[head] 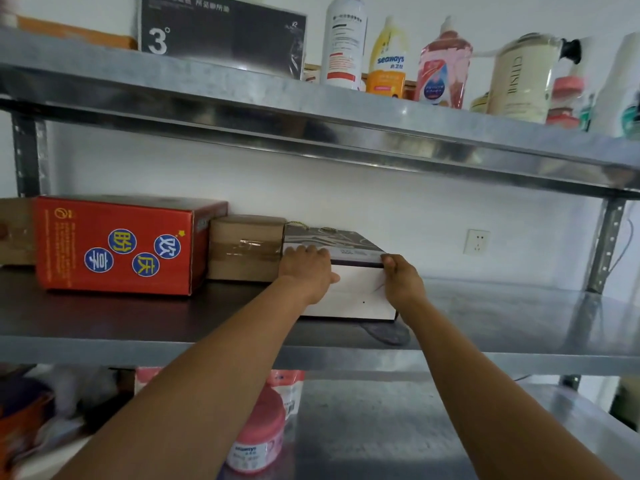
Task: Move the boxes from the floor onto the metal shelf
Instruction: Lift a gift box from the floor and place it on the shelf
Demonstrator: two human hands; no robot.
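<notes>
The grey metal shelf point(519, 313) is carrying, at left, a red cardboard box with blue round labels point(114, 244) and a brown taped cardboard box point(246, 247). The white box with dark patterned lid point(353, 292) is sitting just beside the brown one.

Risk, as judged: an uneven push could be skewing it against its neighbour or lifting the lid.

The left hand point(306, 271) is gripping the lid's left edge with its fingers curled over. The right hand point(401, 282) is pinching the right front corner.

A tall white bottle point(344, 43), a yellow Seaways bottle point(388, 60), a pink bottle point(443, 71) and a cream pump bottle point(519, 81) stand side by side up high. A socket point(477, 241) dots the white wall point(381, 209). Low down sits a pink-lidded Seaways tub point(258, 434).
</notes>
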